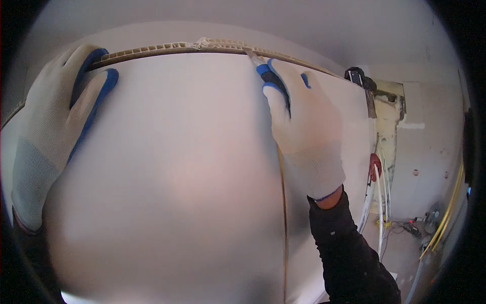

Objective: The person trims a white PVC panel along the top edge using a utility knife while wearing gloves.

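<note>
Both my hands wear white knit gloves with blue palms. A large white panel [177, 152] stands upright in front of me, its top edge showing a hollow ribbed core [147, 51]. At the far left, my left hand [68, 101] hooks over that edge, fingers behind and thumb on the front face. My right hand [304, 111] is closed round a small knife-like tool [259, 65] with a short flat blade, which meets the top edge right of centre. Much of its handle is hidden by the glove. Near the blade, the core looks torn and crumpled [202, 43].
A narrow brown strip or seam [282, 218] runs down the panel below my right hand. Dark equipment [357, 76] sits by the panel's right corner. Beyond are white pipes [378, 213], yellow tubes [448, 213], tools on the floor [411, 229] and a patched wall [420, 147].
</note>
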Tool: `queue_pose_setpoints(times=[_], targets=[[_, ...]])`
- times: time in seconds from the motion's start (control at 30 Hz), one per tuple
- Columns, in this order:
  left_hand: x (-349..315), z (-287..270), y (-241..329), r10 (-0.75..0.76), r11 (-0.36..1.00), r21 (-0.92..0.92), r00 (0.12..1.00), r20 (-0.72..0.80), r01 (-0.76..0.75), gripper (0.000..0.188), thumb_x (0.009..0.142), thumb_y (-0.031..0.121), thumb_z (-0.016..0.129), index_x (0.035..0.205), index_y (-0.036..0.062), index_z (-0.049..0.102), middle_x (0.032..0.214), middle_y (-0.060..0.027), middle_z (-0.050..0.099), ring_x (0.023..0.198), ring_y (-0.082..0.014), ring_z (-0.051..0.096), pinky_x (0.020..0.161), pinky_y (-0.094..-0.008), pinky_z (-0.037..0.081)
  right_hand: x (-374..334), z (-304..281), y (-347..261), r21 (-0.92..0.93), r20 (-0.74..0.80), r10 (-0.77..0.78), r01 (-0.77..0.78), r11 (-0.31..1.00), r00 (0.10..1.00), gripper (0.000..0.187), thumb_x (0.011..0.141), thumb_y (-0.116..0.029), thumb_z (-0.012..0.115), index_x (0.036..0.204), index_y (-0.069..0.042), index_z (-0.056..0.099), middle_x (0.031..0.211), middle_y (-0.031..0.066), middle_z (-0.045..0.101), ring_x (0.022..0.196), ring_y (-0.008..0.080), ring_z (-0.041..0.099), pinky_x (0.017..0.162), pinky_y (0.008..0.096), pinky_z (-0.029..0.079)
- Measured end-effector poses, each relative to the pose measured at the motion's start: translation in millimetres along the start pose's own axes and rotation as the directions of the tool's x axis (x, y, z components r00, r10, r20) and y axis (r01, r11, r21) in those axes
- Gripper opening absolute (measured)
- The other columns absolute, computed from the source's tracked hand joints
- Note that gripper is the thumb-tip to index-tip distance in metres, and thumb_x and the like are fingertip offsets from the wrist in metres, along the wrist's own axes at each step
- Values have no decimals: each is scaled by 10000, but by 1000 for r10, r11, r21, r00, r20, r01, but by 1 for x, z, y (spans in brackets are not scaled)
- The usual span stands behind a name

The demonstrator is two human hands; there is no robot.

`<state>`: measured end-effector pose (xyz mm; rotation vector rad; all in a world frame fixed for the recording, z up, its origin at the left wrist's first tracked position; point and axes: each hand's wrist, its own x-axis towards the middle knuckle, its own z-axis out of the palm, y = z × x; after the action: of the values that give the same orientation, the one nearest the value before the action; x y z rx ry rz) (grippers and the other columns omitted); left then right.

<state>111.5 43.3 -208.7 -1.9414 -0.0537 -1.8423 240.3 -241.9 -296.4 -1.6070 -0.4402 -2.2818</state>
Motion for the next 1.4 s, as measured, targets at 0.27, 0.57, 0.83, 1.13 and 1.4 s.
queue_pose_setpoints(times=[0.27,0.57,0.83,1.13,1.4], targets=[[3,16,-22,84,994,75,988,-131,-75,447,1036,246,634,1417,31,541,1355,-188,611,1280,-320,591,1122,-397,455,13,7,-4,-18,-11,15,-15,1000,1000,292,974,-233,670,1245,-132,627,923,178,629,761,362,676,641,431,542],[5,5,-17,41,999,2,996,-85,-41,449,1046,263,619,1423,33,539,1356,-185,614,1278,-316,594,1119,-393,461,14,5,-4,0,-23,0,0,1000,1000,249,977,-248,660,1195,-130,635,939,184,640,793,368,683,666,451,548],[8,2,-14,29,999,28,999,-32,-28,432,1048,255,610,1413,34,544,1317,-196,631,1259,-318,605,1102,-399,464,16,-2,-2,-9,-27,3,-3,1000,1000,270,976,-259,660,1214,-133,636,923,168,628,788,348,684,668,436,550],[38,-16,47,219,945,-217,968,-124,-242,388,1046,323,598,1315,47,641,1191,-187,672,1169,-291,657,1044,-382,508,-37,-66,10,148,260,169,-212,966,951,387,952,-182,689,1328,-114,628,931,157,616,781,333,665,678,382,535],[114,11,92,174,917,-388,968,180,-92,394,1012,325,651,1225,-5,679,1104,-195,730,1006,-268,726,948,-359,547,-124,-70,42,625,588,529,-759,182,612,438,1022,-204,564,1402,15,560,1166,76,672,862,93,602,764,218,486]])
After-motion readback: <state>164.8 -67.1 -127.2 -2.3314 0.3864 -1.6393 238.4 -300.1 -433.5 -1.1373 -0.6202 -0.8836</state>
